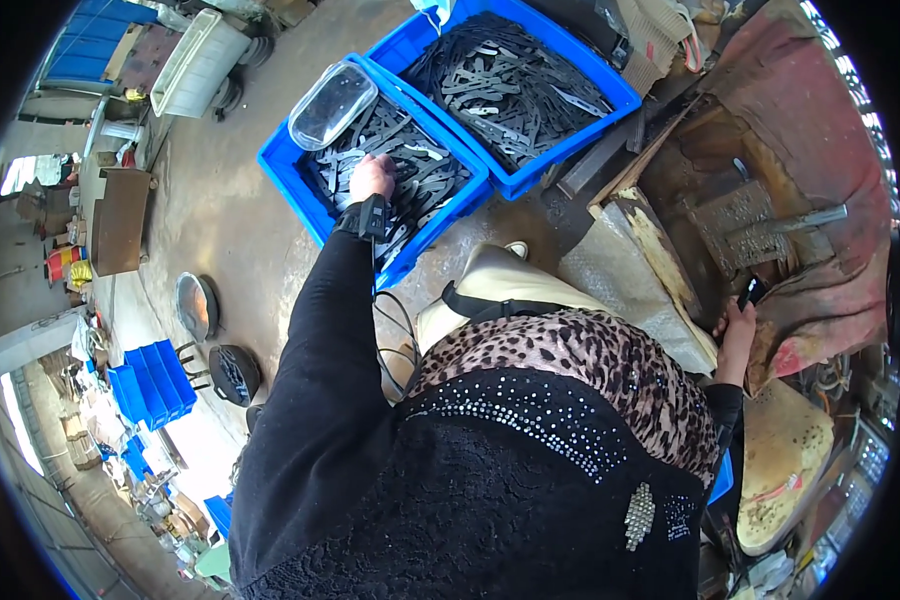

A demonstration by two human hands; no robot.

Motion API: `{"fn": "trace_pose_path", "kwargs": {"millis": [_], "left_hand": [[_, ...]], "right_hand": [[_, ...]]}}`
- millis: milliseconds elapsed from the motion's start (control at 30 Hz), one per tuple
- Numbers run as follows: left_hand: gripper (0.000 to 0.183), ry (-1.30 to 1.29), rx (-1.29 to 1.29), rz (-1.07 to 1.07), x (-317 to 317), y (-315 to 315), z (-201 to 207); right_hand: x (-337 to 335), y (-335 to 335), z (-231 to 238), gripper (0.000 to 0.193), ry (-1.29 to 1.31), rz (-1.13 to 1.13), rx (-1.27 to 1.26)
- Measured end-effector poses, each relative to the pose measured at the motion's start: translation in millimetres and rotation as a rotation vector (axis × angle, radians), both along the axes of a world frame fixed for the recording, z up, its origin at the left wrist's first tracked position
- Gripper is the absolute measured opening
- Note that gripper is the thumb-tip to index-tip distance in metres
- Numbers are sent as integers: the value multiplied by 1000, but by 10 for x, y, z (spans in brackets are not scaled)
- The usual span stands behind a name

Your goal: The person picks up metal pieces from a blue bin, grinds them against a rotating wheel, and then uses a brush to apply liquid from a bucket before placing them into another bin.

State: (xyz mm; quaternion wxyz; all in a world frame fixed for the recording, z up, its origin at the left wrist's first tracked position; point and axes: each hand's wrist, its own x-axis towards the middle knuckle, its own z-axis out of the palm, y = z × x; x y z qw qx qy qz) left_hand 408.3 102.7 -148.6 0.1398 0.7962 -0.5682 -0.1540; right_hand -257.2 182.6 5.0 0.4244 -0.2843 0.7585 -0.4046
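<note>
My left hand [373, 179] reaches into the nearer blue bin [375, 278], among many flat dark metal strips [430, 185]. Its fingers are curled down onto the strips, and whatever they grip is hidden. A dark band with a small device [367, 215] circles that wrist. At the right, my right hand [737, 327] is closed around a small dark metal piece [751, 292] with a shiny spot, held beside the wooden frame. Across the far left corner of the nearer bin lies a clear plastic container [332, 105].
A second blue bin [625, 103] full of similar strips adjoins the first. On the right, a wooden frame [660, 255] and reddish cloth [820, 130] surround a worn metal block [735, 225]. A round pan [196, 306], black basket [234, 375] and blue crates [152, 385] stand at left.
</note>
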Motion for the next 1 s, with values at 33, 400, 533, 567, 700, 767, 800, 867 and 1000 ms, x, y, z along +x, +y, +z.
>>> {"fn": "trace_pose_path", "kwargs": {"millis": [33,400,533,567,700,767,800,867,1000], "left_hand": [[14,122,-19,30,28,-32,-21],[27,1180,-206,260,-359,-661,1052],[31,1472,-155,145,-876,-1046,1479],[33,1488,-135,86,-1171,-1122,1617],[49,1423,50,-221,-2279,-1056,2195],[54,1313,157,-455,-2713,-1034,2280],[55,1270,218,-573,-2907,-1032,2268],[48,1202,250,-755,-3288,-977,2273],[43,1021,100,-1048,-3829,-996,1832]], "right_hand": [[9,2,14,4,4,-8,-3],[323,-56,202,10,-289,-116,-194],[181,-7,208,10,-388,-95,-187],[150,-5,190,10,-428,-90,-173],[74,23,150,10,-481,-90,-189],[91,34,176,10,-462,-93,-199],[106,36,181,11,-440,-89,-195],[157,18,188,12,-417,-97,-201],[202,17,143,20,-370,-102,-238]]}}
